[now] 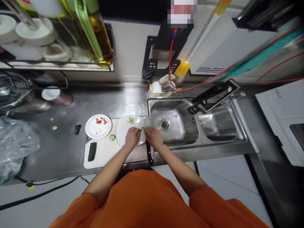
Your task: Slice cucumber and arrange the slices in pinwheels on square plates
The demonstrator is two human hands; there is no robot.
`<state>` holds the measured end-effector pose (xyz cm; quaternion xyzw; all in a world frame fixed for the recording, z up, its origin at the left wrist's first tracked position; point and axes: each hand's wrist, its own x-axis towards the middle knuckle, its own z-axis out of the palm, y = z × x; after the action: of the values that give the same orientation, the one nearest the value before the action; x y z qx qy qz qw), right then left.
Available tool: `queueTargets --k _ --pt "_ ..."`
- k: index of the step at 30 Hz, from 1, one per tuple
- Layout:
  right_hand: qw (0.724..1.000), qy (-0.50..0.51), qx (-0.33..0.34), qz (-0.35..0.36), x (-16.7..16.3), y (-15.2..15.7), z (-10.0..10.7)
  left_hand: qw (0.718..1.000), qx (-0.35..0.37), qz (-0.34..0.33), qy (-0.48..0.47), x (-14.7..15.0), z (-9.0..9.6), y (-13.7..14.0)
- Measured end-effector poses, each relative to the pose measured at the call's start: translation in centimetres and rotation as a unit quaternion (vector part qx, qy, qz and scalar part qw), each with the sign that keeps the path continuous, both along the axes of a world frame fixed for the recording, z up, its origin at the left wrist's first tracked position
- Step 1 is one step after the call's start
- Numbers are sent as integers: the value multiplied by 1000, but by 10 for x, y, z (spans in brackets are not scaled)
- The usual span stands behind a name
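A small green cucumber slice (142, 128) is between the fingertips of my left hand (133, 138) and my right hand (154, 138), both closed in a pinch. They are over the right side of a white square plate (121, 131), where a few cucumber slices (130, 119) lie fanned near the back rim. Under the plate is a white cutting board (104, 158), bearing a dark green cucumber piece (92, 151) and a loose cucumber slice (112, 137). Below my right hand lies a knife (149, 153) with a black handle; its blade is mostly hidden.
On the left, a round white plate (88, 127) holds red bits. A cucumber end (77, 129) lies on the steel counter (64, 152), near a plastic bag (17, 145). The double sink (175, 144) and black faucet (209, 98) are to the right; a seasoning box (152, 94) stands behind.
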<state>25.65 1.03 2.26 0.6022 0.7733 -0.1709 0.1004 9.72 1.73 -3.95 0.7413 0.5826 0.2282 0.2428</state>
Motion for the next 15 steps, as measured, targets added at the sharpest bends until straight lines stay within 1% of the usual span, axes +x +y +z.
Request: queueTargets --k 3,7,11,15 --pt "999 -23 -18 15 -4 -9 -5 1000 4 -6 -2 -1 -2 0" --pt "999 -36 -19 11 -6 -9 -9 1000 6 -5 -5 0 -4 0" --pt "999 -40 -10 12 -7 -9 -8 1000 1 -3 -5 1 -4 0" --pt "999 -49 -13 9 -9 -10 -5 1000 -19 1 6 2 0 0"
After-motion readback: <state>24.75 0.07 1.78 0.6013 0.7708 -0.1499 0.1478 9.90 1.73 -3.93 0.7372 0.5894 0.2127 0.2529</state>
